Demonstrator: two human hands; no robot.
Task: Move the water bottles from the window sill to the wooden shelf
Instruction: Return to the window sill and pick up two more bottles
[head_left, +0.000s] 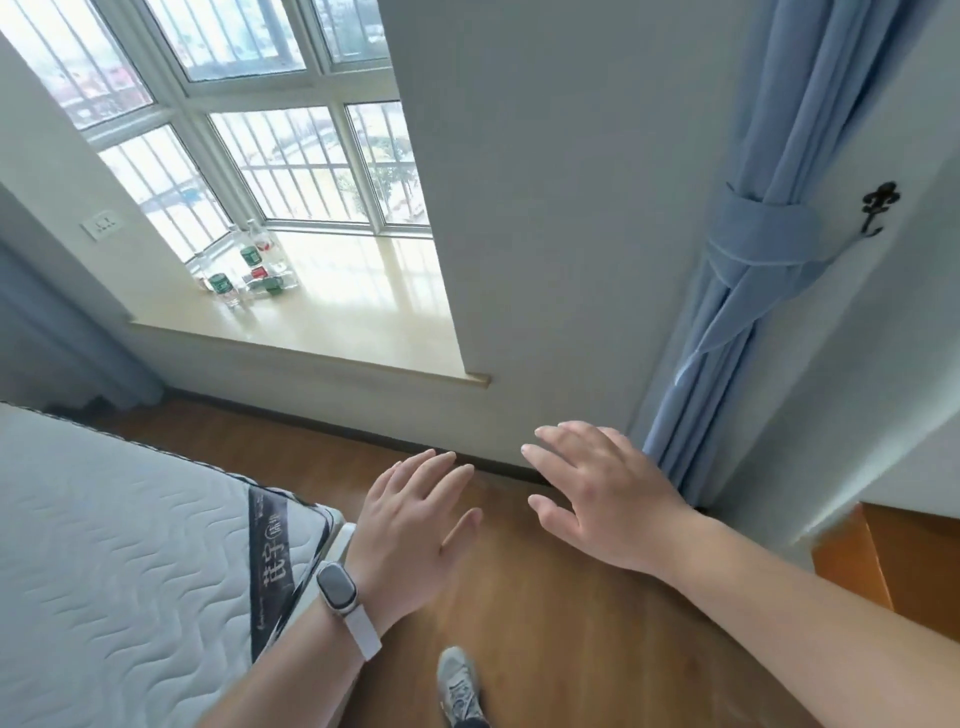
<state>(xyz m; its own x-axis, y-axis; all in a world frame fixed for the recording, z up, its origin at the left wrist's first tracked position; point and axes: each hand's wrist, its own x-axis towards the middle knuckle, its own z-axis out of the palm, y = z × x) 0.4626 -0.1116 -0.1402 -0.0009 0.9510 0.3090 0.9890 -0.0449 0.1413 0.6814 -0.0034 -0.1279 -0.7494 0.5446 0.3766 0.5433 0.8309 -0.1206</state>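
Note:
Several clear water bottles (244, 267) with green and red labels stand and lie in a cluster at the far left corner of the pale window sill (337, 332). My left hand (410, 525), with a watch on its wrist, is held out over the floor with straight spread fingers and holds nothing. My right hand (597, 493) hovers beside it, also flat and empty, close to the wall below the sill. Both hands are far from the bottles. An orange wooden surface (883, 551) shows at the right edge.
A quilted white mattress (114, 561) fills the lower left. The wooden floor (545, 623) runs between it and the wall, with my shoe (457, 686) on it. A tied blue curtain (753, 260) hangs at right beside a wall hook (878, 208).

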